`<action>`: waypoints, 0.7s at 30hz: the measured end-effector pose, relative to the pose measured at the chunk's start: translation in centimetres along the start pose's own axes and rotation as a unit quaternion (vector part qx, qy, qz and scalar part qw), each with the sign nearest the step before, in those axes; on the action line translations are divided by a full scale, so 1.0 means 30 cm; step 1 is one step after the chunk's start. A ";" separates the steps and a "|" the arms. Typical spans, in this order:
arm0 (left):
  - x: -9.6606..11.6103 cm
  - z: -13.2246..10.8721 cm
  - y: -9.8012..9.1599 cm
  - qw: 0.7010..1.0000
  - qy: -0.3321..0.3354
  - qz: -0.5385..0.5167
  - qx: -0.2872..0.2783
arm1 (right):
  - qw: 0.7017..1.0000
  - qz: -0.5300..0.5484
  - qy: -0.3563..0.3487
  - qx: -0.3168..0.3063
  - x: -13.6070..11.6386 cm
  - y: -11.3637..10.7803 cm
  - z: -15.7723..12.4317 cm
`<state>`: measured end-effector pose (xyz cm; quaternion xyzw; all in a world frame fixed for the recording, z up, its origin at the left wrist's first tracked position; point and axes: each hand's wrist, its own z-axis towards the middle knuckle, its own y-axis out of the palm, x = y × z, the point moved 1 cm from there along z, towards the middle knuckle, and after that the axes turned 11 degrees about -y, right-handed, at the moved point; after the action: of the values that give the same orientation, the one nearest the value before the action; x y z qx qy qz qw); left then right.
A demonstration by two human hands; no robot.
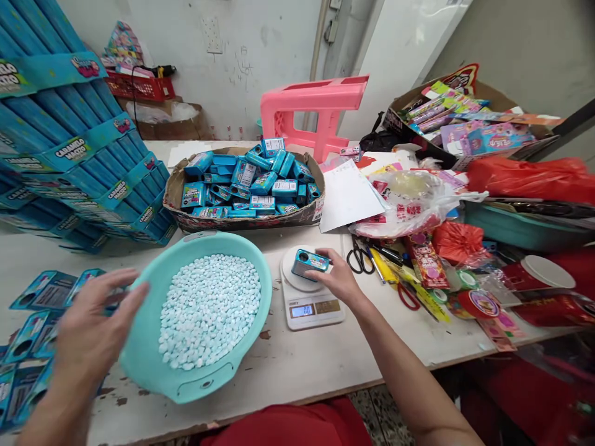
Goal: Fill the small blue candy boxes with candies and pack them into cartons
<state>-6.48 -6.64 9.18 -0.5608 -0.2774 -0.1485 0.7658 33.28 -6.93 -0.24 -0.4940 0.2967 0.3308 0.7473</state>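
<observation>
In my right hand (338, 276) is a small blue candy tin (309, 263), gripped by its end just over the round plate of a white kitchen scale (313, 313). The scale's lit display seems to read zero. A dark round hole shows in the tin's top. My left hand (95, 316), a little blurred, hovers at the left rim of a turquoise basin (253, 248), fingers apart and holding nothing. Many pale blue-white candies (209, 310) fill the basin's bottom. Left of it, partly behind my left hand, lie several blue tins (44, 290) with holes in their tops.
A cardboard box (242, 224) heaped with blue tins stands behind the basin. Stacked blue display cartons (83, 148) rise at the left. Black scissors (360, 257), pens, bags and packaging crowd the right side. A pink plastic stool (311, 93) lies at the back.
</observation>
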 end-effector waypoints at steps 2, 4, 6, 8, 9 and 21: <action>0.092 -0.020 0.085 0.996 0.027 -0.044 -0.076 | 0.999 0.006 -0.013 0.043 -0.003 -0.035 -0.017; 0.191 -0.045 0.153 0.980 0.079 -0.071 -0.168 | 0.995 0.022 -0.016 0.093 -0.012 -0.080 -0.047; 0.282 -0.062 0.200 0.961 0.141 -0.072 -0.225 | 0.991 0.046 0.001 0.129 -0.014 -0.118 -0.086; 0.357 -0.060 0.235 0.946 0.198 -0.068 -0.246 | 0.986 0.059 0.027 0.154 -0.005 -0.142 -0.132; 0.388 -0.053 0.251 0.940 0.220 -0.067 -0.251 | 0.984 0.064 0.042 0.163 0.003 -0.148 -0.158; 0.570 0.061 0.558 0.883 0.334 0.018 -0.330 | 0.957 0.176 0.165 0.160 0.063 -0.095 -0.322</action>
<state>15.77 1.98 6.69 -0.7037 0.0699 -0.3958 0.5860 35.53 -16.40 -3.39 -0.3560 0.5471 0.3188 0.6873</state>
